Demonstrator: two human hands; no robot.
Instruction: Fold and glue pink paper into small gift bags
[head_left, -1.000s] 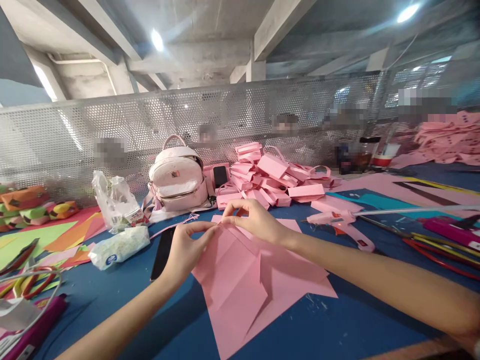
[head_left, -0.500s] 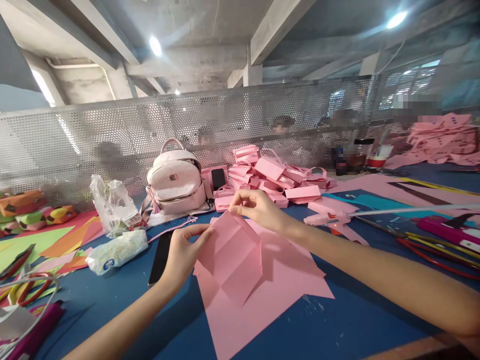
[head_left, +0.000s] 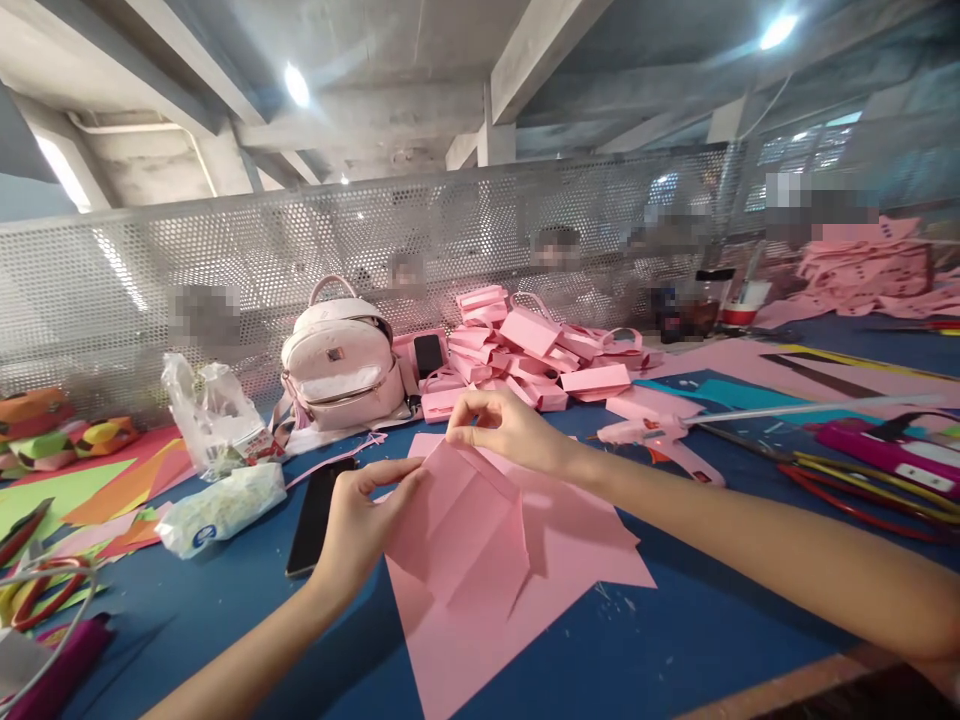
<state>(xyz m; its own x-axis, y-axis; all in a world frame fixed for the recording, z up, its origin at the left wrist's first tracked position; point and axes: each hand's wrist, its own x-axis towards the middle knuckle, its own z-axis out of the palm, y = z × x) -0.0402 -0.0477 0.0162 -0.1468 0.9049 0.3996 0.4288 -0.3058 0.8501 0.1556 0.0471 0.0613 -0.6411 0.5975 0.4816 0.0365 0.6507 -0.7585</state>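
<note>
A creased piece of pink paper (head_left: 469, 525) is held up at the centre, tilted above a larger pink sheet (head_left: 577, 560) on the blue table. My left hand (head_left: 367, 520) pinches its upper left edge between thumb and fingers. At the top corner, my right hand (head_left: 499, 425) has thumb and fingertips pressed together on the paper. A pink glue gun (head_left: 660, 440) lies to the right, beyond my right forearm. Behind my hands rises a pile of folded pink paper pieces (head_left: 532, 340).
Left of centre are a pale backpack (head_left: 341, 360), a black phone (head_left: 319, 520), a tissue pack (head_left: 221, 507) and a plastic bag (head_left: 214, 415). Red-handled scissors (head_left: 52, 590) lie far left. A purple device (head_left: 892, 450) and cables are at right, a perforated metal screen (head_left: 450, 220) behind.
The whole view has shifted slightly, so things appear a little further left. Both hands keep hold of the pink paper, whose tilt differs slightly.
</note>
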